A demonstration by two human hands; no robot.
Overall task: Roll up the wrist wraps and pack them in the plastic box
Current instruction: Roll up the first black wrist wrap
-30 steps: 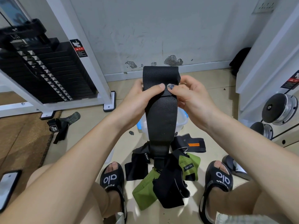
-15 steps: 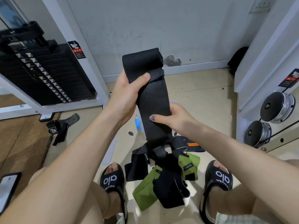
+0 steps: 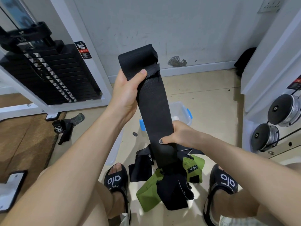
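So the long black woven wrist wrap [image 3: 154, 108] is stretched out in the air between both hands, running from up high near the wall down toward the floor. Left hand [image 3: 127, 93] has its grip clamped on the top end, thumb pressed across the front just under the folded-over bit with the loop. Right hand [image 3: 177, 136] pinches the strap lower down, thumb in front, fingers tucked behind. My guess is it's being pulled taut and flat so it rolls tight with no creases, starting from one end.

The wrap's tail hangs down into the messy pile of black and green wraps [image 3: 169, 181] on the floor between the black slide sandals [image 3: 117, 181], so more still need rolling.

The clear plastic box with blue latches [image 3: 180, 111] sits on the floor right behind the strap. Most of it is blocked by the wrap and the right hand, so I can't tell what's inside. I also can't tell where the held wrap ends in that pile, since it's black on black.
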